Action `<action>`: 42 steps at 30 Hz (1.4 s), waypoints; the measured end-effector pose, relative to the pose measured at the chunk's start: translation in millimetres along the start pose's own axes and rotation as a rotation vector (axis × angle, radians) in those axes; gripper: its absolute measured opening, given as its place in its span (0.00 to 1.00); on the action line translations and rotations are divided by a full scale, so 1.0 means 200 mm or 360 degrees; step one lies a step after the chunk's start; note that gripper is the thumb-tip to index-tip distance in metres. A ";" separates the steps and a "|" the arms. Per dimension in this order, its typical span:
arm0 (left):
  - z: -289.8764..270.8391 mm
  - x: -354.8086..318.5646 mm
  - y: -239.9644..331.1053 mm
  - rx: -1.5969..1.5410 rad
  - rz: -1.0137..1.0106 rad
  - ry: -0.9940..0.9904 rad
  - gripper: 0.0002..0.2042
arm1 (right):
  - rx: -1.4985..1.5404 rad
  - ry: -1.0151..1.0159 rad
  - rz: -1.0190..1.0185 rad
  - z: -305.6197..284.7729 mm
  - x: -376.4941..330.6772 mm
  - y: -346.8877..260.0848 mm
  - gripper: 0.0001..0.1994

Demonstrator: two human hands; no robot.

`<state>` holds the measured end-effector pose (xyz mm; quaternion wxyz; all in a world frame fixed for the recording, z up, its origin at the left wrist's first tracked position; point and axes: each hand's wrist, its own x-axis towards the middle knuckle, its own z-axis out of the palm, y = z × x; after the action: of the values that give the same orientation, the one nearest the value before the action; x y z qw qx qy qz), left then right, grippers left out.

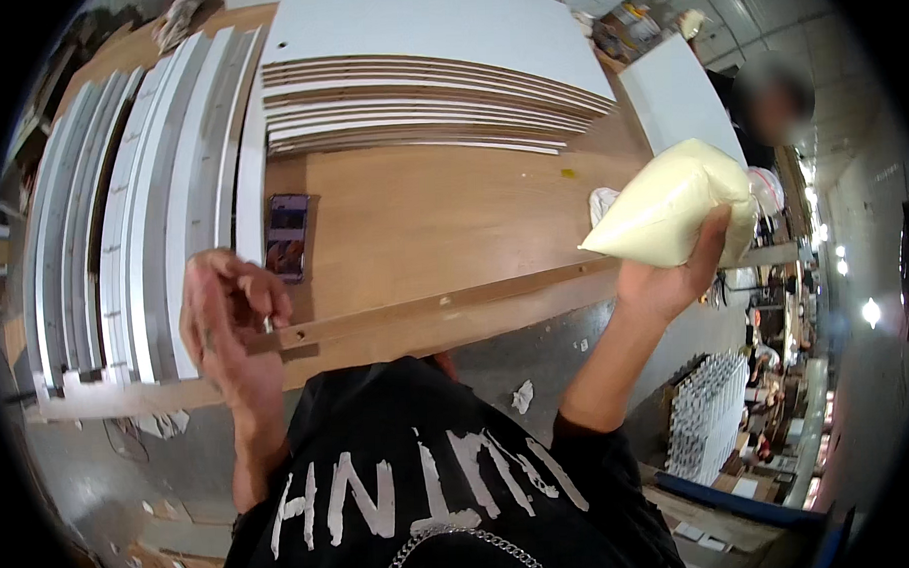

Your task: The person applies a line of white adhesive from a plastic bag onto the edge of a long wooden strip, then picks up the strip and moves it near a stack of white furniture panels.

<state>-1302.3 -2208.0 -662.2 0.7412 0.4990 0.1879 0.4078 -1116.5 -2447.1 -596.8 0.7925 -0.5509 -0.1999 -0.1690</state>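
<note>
Head view, only feed I've got. On the right of the frame I have the right hand [674, 271] raised, fingers and thumb closed around the underside of a pale-yellow, plump, pillow-shaped plastic bag [662, 192]; firm hold, the bag's pointed corner aimed left. At left of centre, the left hand [237, 317] is half curled, fingertips drawn in near the thumb; a small shiny bit shows at the fingers, but I can't tell whether they're gripping it.

That hand is at the left end of a long, narrow brown wooden strip [396, 315], which runs along the table's near edge up toward the right wrist. A dark hole shows in the strip just beside the fingers.

Behind it I see the light-brown wooden tabletop [422, 215]. Black-framed phone with a lit screen [289, 238] lies above the left hand. Long white and grey panels [151, 204] stand side by side at the left. Upper centre: a row of thin white boards with brown edges [418, 97], next to a broad white panel [425, 25]. Crumpled white wrap [601, 205] left of the bag. Another person [764, 103] at upper right, blurred. Bottom: black shirt with white lettering [381, 477] and a silver chain [463, 534].
</note>
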 end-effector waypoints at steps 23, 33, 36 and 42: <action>0.07 -0.05 -0.06 0.0428 0.0438 0.0109 0.23 | 0.0015 -0.0315 0.0004 -0.30 0.09 0.10 0.25; 0.08 -0.05 -0.05 0.0314 0.0405 0.0039 0.19 | 0.0097 -0.0147 0.0026 -0.33 0.10 0.12 0.25; 0.07 -0.05 -0.05 0.0309 0.0386 0.0022 0.19 | 0.0038 -0.0176 0.0021 -0.33 0.11 0.12 0.25; 0.08 -0.05 -0.06 0.0329 0.0403 0.0060 0.20 | -0.0039 -0.0174 0.0008 -0.34 0.11 0.13 0.25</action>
<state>-1292.8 -2226.4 -666.6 0.6250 0.5845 0.1784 0.4857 -1076.7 -2503.5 -627.6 0.7740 -0.5693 -0.2395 -0.1392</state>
